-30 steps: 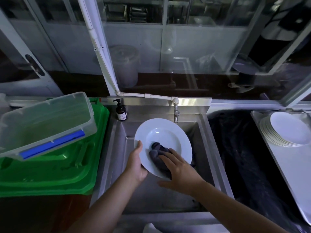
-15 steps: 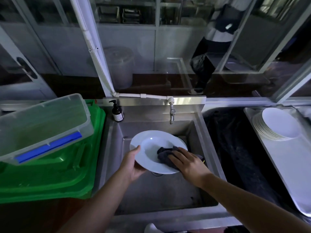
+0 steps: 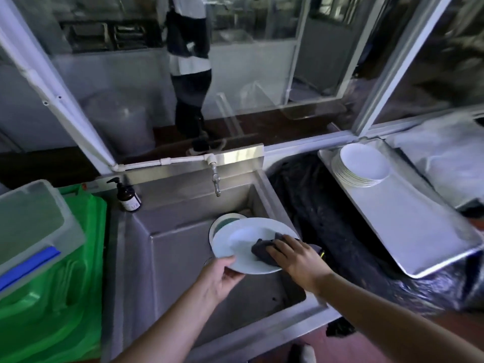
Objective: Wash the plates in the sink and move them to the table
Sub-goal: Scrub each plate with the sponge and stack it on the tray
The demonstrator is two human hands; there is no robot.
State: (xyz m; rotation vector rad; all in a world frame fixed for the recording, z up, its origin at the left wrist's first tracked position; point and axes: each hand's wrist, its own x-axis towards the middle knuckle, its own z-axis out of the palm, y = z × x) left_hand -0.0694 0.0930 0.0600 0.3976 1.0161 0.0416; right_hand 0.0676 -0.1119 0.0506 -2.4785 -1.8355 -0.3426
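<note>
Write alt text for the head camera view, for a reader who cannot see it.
Over a steel sink, a person's left hand holds a white plate by its rim while the right hand presses a dark cloth onto it. Another plate lies in the sink beneath; a stack of white plates sits on a tray to the right.

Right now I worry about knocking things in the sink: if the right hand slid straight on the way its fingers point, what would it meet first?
The right hand points left across the white plate, pressing the dark cloth. Sliding on, it would probably cross the plate's far rim toward the green-rimmed plate behind; depth is unclear.
</note>
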